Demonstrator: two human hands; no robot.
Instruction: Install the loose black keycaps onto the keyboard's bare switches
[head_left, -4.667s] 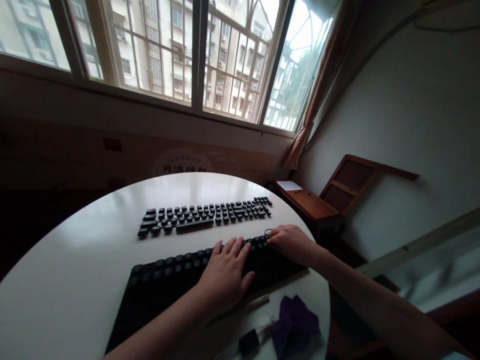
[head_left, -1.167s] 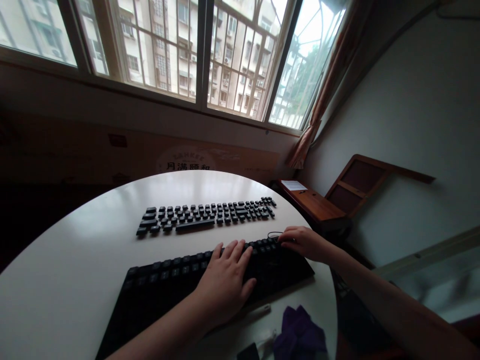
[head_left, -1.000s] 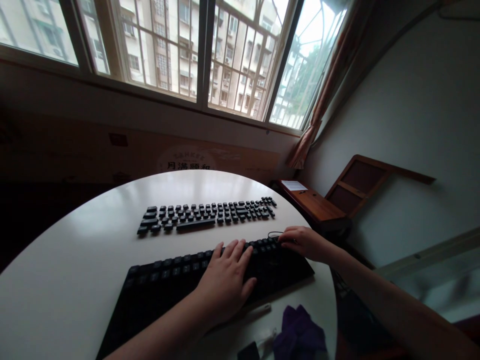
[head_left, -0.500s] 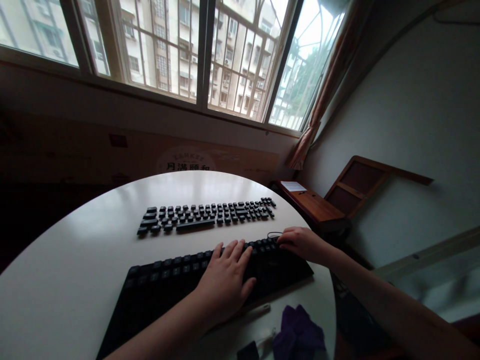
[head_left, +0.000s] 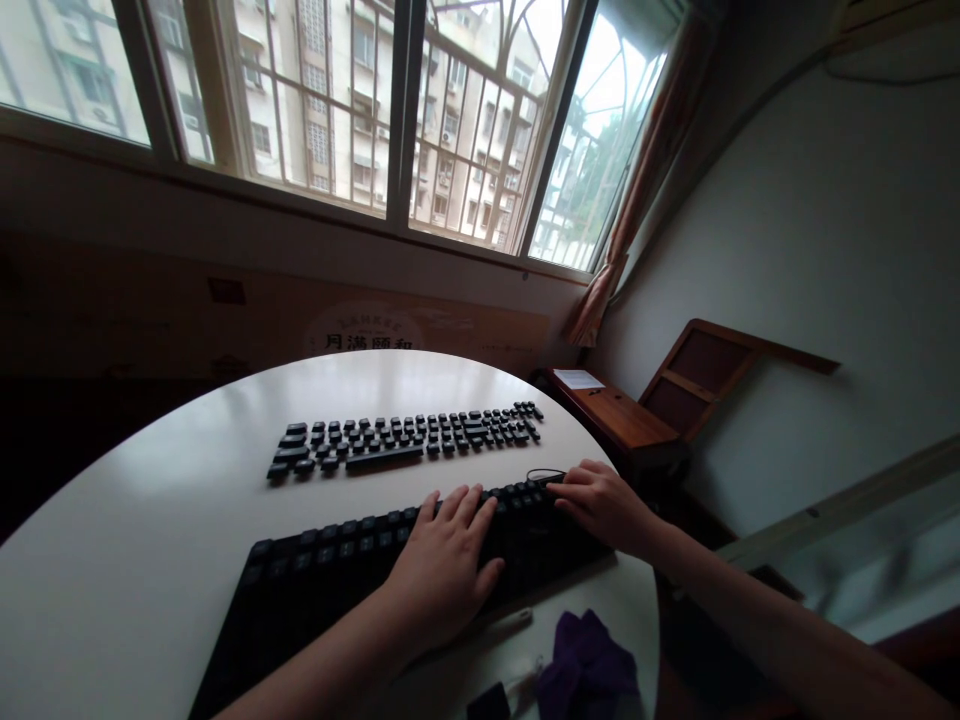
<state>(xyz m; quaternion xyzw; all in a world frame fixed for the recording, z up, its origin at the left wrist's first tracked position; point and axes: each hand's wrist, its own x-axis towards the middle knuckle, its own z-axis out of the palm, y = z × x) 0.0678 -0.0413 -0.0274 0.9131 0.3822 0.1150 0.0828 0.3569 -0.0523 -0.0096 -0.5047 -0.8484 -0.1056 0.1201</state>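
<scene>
A black keyboard [head_left: 337, 570] lies at a slant on the white round table, with keycaps along its far rows and a dark, bare-looking near part. My left hand [head_left: 446, 560] rests flat on its middle, fingers spread towards the far edge. At the keyboard's far right end, my right hand [head_left: 596, 500] has its fingers drawn together over the keys. What those fingertips hold, if anything, is hidden. Beside them a thin dark loop [head_left: 546, 472] shows on the table. Behind the keyboard, loose black keycaps [head_left: 405, 440] are laid out in keyboard-like rows.
On the near right of the white table [head_left: 142, 520] are a purple cloth [head_left: 589, 665], a small black item [head_left: 489, 702] and a slim, light-tipped handle [head_left: 510, 622]. A wooden chair [head_left: 637, 420] bearing paper [head_left: 577, 379] stands beyond the right edge.
The camera view has shifted slightly. My left hand stays flat on the keyboard. My right hand remains at the far right keys, its fingers now slightly more stretched out.
</scene>
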